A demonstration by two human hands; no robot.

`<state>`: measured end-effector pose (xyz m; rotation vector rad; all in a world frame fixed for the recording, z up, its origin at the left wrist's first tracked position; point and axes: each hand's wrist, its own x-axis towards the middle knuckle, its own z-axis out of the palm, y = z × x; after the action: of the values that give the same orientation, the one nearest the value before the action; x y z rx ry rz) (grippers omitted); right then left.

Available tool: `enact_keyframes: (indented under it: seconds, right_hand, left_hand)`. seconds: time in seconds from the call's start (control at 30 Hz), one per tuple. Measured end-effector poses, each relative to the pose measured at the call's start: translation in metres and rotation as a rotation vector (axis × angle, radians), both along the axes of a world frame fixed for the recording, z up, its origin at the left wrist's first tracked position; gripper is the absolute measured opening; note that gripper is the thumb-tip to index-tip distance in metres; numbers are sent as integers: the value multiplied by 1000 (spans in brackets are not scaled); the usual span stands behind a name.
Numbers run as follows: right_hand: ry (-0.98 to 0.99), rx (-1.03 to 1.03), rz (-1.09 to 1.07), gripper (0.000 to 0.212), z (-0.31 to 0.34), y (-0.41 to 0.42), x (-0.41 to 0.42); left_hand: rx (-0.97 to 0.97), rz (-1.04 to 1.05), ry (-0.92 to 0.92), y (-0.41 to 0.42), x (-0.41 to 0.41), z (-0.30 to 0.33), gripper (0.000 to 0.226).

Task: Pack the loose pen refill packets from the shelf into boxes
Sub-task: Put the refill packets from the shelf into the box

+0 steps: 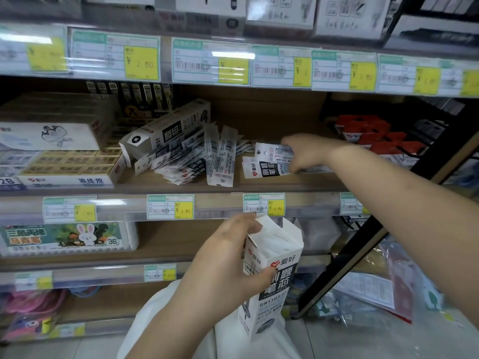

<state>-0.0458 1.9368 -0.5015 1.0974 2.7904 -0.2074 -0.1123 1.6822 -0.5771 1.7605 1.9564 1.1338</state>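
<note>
Left hand: my left hand (pixel 233 257) grips the open box (pixel 272 275) below the shelf edge, thumb on the printed front, fingers curled round the back by the raised flap.
Right hand: my right hand (pixel 303 151) reaches onto the shelf (pixel 285 181) and pinches a couple of refill packets (pixel 272 161) at their near end.
Box contents: white packets already stand inside the box, tops showing at the mouth.
Loose pile: more packets (pixel 202 154) lie fanned on the shelf, left of my right hand, leaning on a tipped box (pixel 168 130).
Handling, packets: I judge them very light, thin and bendy, with a slick film wrap; they'll slide over each other, so I'd pinch them flat across the width near one end, a few together.
Handling, box: thin card, light, easy to crush; I'd hold it mid-body and keep the mouth up and open.
Box print: a red heart logo with 爱好, large white 刷题笔芯 on black, and GR1103 under it.
Packet print: the same 刷题笔芯 and GR1103, plus a barcode side.
Price tags: ¥2.60 reads on the yellow tag (pixel 184 209) below the pile; the next one looks like ¥4.80.
Neighbours: an eraser carton (pixel 67 177) on the left; its label is too blurred for me to be sure of.
</note>
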Motion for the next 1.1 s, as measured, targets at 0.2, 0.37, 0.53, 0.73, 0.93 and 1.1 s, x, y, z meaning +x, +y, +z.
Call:
enact_keyframes:
  seconds: [0.2, 0.37, 0.53, 0.73, 0.93, 1.1]
  right_hand:
    - [47, 108, 17, 36, 5, -1, 4]
    - [71, 188, 15, 32, 6, 0, 9]
    - [86, 187, 19, 25, -2, -6, 12]
    - [167, 262, -29, 37, -9, -13, 18]
    - [144, 348, -51, 23, -2, -22, 20]
    - [145, 324, -93, 27, 0, -25, 22]
  left_hand:
    - [-4, 5, 11, -2, -3, -1, 58]
    - [-1, -2, 19, -2, -2, -1, 57]
    - [-4, -6, 23, 0, 0, -1, 57]
    - [-7, -2, 17, -1, 1, -1, 58]
    - [-4, -2, 13, -3, 2, 0, 57]
    - [1, 2, 9, -5, 2, -1, 57]
